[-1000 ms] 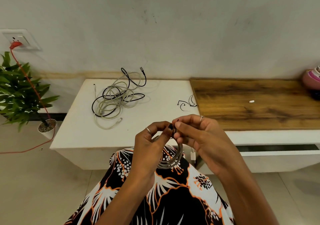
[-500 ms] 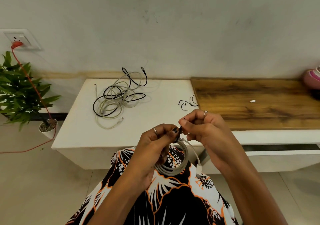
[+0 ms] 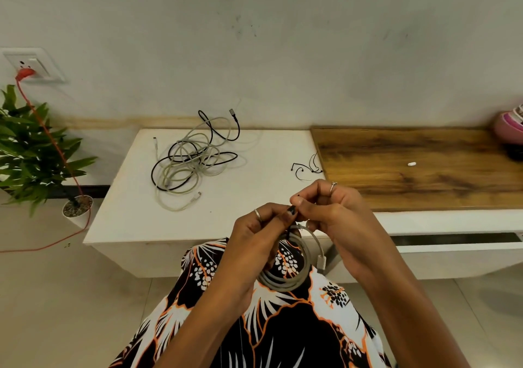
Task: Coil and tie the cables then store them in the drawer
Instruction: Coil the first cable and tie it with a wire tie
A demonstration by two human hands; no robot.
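Observation:
A grey-white cable coil (image 3: 285, 278) hangs over my lap, its white plug (image 3: 321, 263) dangling at the right. My left hand (image 3: 263, 234) pinches the top of the coil between thumb and fingers. My right hand (image 3: 331, 212) meets it there, fingertips closed on a thin dark tie at the coil's top. On the white table (image 3: 226, 212) lies a loose tangle of black and pale cables (image 3: 192, 158). Several thin black ties (image 3: 307, 167) lie near the wooden top. The drawer (image 3: 458, 240) stands slightly open at the right.
A wooden tabletop (image 3: 418, 167) with a small white piece (image 3: 411, 164) spans the right. A pink object (image 3: 509, 124) sits at its far end. A potted plant (image 3: 34, 152) and a red cord (image 3: 56, 147) from a wall socket (image 3: 31, 65) are at the left.
Both hands shifted slightly right and up with the coil. The cable's plug end has dropped free and now hangs at the coil's right side.

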